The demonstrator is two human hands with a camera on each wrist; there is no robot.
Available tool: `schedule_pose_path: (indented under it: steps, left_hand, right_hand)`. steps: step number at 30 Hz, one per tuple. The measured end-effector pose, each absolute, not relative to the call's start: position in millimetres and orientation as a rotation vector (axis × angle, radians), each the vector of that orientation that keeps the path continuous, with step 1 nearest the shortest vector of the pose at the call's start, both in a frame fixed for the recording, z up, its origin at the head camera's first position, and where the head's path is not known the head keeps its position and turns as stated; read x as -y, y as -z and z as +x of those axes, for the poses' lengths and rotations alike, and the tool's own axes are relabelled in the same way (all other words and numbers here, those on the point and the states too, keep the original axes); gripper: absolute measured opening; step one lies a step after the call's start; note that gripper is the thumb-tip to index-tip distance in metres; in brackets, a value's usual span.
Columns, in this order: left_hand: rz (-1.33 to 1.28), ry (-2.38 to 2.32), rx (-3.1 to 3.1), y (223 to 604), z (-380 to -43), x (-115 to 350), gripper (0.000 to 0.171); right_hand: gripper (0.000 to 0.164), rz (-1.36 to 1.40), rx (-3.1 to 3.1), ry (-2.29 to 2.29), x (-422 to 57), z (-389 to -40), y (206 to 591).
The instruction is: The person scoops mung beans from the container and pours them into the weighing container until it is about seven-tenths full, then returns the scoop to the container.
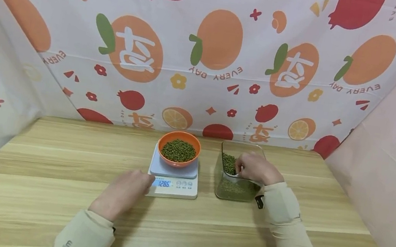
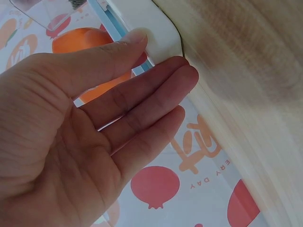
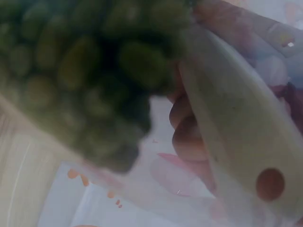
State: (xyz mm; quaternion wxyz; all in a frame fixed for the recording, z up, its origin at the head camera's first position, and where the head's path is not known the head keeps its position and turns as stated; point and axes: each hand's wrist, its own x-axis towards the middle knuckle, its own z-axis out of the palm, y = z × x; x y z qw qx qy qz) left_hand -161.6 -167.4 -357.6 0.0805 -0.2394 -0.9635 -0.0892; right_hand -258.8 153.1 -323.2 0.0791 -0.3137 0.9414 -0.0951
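An orange bowl (image 1: 177, 164) of mung beans (image 1: 178, 149) stands on a white kitchen scale (image 1: 184, 194), whose lit display reads 128.6. At the scale's front left corner is my left hand (image 1: 127, 192), its fingers extended with the tips right at the edge. To the right, my right hand (image 1: 256, 167) reaches into a clear rectangular container (image 1: 221, 192) holding more mung beans (image 1: 229, 163). It grips a white spoon by its handle (image 3: 236, 113), which has a round hole near the end. In the right wrist view, green beans (image 3: 75, 80) fill the upper left, blurred.
Both objects stand near the back of a wooden table (image 1: 181, 232). Behind them hangs a fruit-patterned cloth (image 1: 210, 91), with pale cloth walls on both sides. A strip of table separates scale and container.
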Motion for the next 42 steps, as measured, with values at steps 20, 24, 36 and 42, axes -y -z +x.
schedule_pose_path:
  steps: [20,24,36,42]
  left_hand:
    - [-0.707,0.323,2.903,357.9,-161.6,168.4,0.013]
    - [-0.710,0.319,2.907,358.3,-161.2,167.8,0.012]
    - [-0.703,0.331,2.887,358.8,-159.9,167.6,0.016]
    - [-0.718,0.322,2.868,358.3,-160.3,168.1,0.018]
  right_hand:
    - [0.023,-1.028,-2.815,0.205,-152.8,-259.5,317.2]
    - [0.022,-1.023,-2.828,0.202,-153.5,-258.3,315.6]
    - [0.019,-1.043,-2.874,0.232,-154.0,-254.1,310.8]
    - [0.018,-1.044,-2.885,0.218,-155.7,-252.1,305.8]
